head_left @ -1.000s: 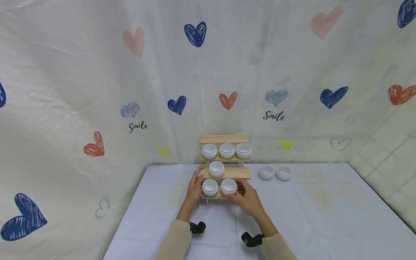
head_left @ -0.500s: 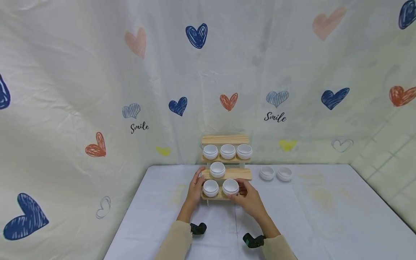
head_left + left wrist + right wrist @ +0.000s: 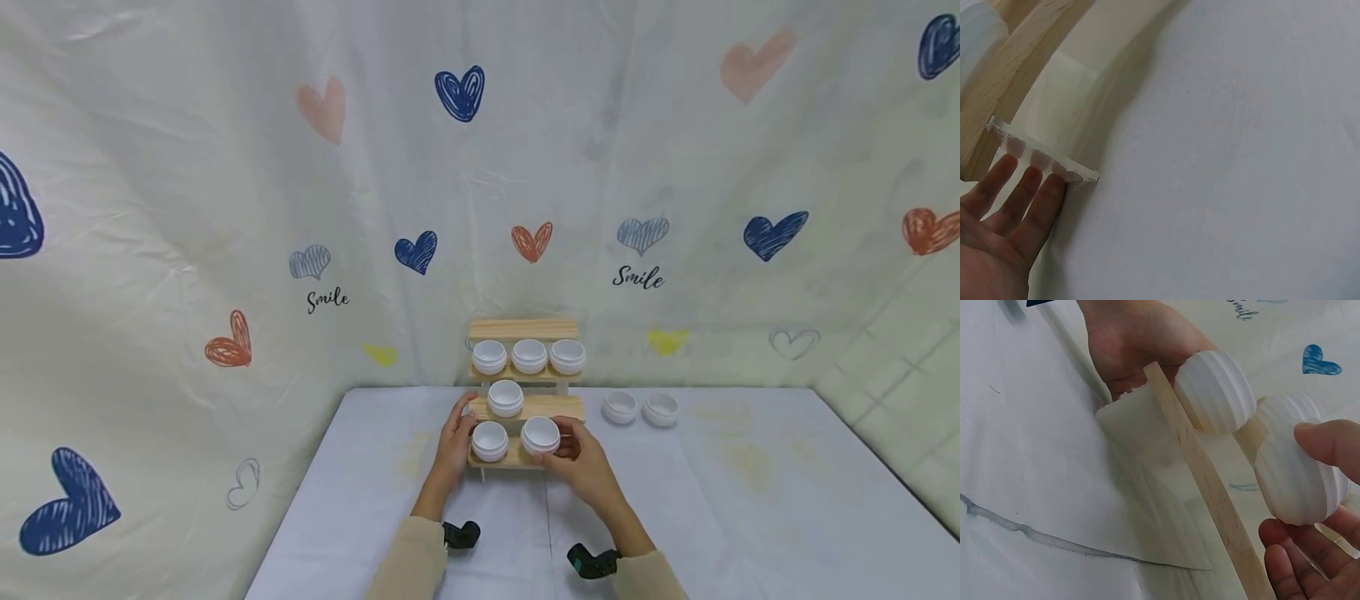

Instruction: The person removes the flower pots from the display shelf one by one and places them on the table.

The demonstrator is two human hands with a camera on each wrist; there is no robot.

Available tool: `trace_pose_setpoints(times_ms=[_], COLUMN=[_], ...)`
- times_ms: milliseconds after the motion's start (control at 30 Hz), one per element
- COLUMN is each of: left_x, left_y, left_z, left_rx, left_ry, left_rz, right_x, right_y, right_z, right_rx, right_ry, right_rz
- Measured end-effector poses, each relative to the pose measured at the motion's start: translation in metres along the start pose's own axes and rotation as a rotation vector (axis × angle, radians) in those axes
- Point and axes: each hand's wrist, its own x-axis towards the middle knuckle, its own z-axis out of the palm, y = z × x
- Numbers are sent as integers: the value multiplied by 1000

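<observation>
We see a heart-printed sheet [image 3: 225, 167] hung behind a white table [image 3: 735, 500]. On the table a wooden rack [image 3: 525, 327] stands against the sheet, its three steps carrying white jars: three on top, one in the middle, two lowest. Two more jars [image 3: 640, 408] sit beside it. Our left hand [image 3: 456, 437] rests flat-fingered on the rack's end. Our right hand [image 3: 581, 458] pinches the lowest right jar [image 3: 541, 435].

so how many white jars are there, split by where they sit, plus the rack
White jars on the top shelf: 3
White jar on the middle shelf: 1
White jars on the bottom shelf: 2, one gripped by the right hand
White jars on the table: 2
Wooden rack: 1
Total: 9
</observation>
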Motion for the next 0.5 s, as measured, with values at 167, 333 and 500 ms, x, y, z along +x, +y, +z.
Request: trace_pose_setpoints(times_ms=[167,333,500], left_x=[-2,-3,-3], left_y=[-1,0,1], left_z=[0,-1,1], left_rx=[0,2,8], left_ry=[15,31,20], left_rz=[4,-1,11], right_x=[-2,-3,-3], right_y=[-1,-6,-6], right_z=[-2,-4,-9], right_rx=[37,38,41], right_ry=[-2,3,7], right_rz=[-12,-13,-20])
